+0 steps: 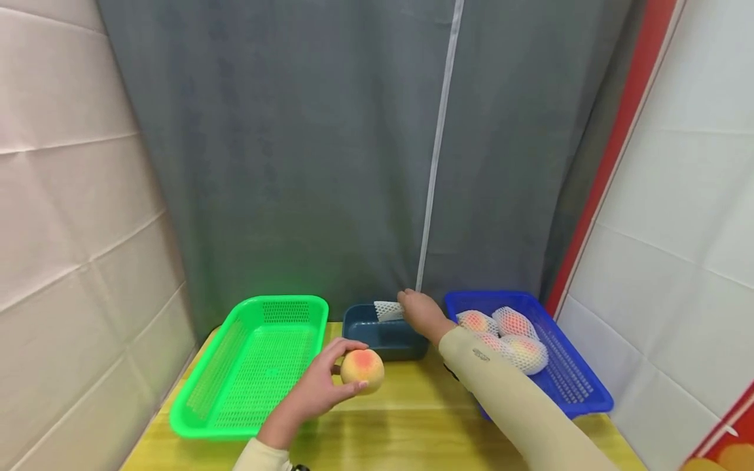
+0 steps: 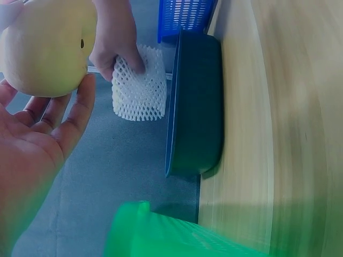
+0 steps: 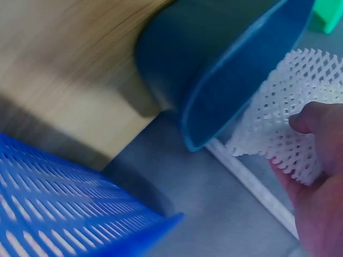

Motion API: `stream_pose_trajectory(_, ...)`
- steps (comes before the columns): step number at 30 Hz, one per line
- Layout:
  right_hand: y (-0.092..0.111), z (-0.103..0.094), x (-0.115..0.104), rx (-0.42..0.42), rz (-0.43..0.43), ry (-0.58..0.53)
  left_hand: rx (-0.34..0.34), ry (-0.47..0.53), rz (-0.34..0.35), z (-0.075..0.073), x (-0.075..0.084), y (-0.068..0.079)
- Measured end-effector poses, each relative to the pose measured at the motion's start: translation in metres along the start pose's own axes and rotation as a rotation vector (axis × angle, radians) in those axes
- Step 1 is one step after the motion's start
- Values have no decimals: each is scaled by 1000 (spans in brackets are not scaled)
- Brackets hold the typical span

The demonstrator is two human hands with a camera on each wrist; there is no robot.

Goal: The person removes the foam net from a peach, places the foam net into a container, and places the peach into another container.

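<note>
1. A grey curtain (image 1: 318,163) with a pale vertical strip hangs behind the table (image 1: 412,399), whose yellowish wood shows between the 2 baskets and in front of the bin.
2. The green basket (image 1: 259,363) stands at the left, its slotted walls rising to a smooth, rounded rim; a narrow strip of wood parts it from the bin.
3. The blue basket (image 1: 580,366), at the right, holds 4 visible netted fruits (image 1: 524,353), yellow and red under white mesh.
4. The dark blue bin (image 1: 383,337), low and round-cornered, sits between the 2 baskets, close to the curtain.
5. The person's left hand (image 1: 321,383) grasps the peach, thumb and fingers set around its sides.
6. The right hand (image 1: 424,314) reaches across near the bin, thumb and fingers pinching the foam net.
7. The peach (image 1: 362,371) is held above the table, just in front of the bin: round, smooth, pale yellow with a red-orange blush, a small dark slit showing in the left wrist view.
8. The foam net (image 1: 387,311) is a white, open-mesh tube above the bin.
9. A small dark mark (image 1: 481,354) on the right sleeve (image 1: 506,386) may be lettering, too tiny to read.
</note>
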State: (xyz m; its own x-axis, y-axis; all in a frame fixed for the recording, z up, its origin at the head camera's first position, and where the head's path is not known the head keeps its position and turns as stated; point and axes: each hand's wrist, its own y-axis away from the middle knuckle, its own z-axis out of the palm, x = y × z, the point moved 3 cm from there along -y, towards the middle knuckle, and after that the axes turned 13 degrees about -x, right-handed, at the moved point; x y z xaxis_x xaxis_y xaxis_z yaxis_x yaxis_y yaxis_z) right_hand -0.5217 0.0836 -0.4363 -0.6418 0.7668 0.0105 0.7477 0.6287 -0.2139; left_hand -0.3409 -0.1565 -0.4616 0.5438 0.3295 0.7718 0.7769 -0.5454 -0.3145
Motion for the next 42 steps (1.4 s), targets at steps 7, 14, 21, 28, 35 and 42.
stream_pose_trajectory(7, -8, 19, 6, 33, 18, 19, 7, 10, 1, 2, -1, 5)
stream_pose_trajectory(14, -15, 34, 18, 59, 69, 18, 3, 26, -23, 3, 1, -1)
stream_pose_trajectory(21, -16, 51, 26, 50, 81, 66, -14, 24, -29, 4, -2, -6)
stream_pose_trajectory(28, -18, 59, 22, -174, 35, 20, -6, 27, -25, 0, -1, -6)
stream_pose_trajectory(35, -17, 58, 27, -386, 93, -170, -2, 36, -19, -2, 2, -5)
stream_pose_trajectory(42, -13, 57, 32, -470, 132, -288, 0, 22, -1, -1, 2, -4)
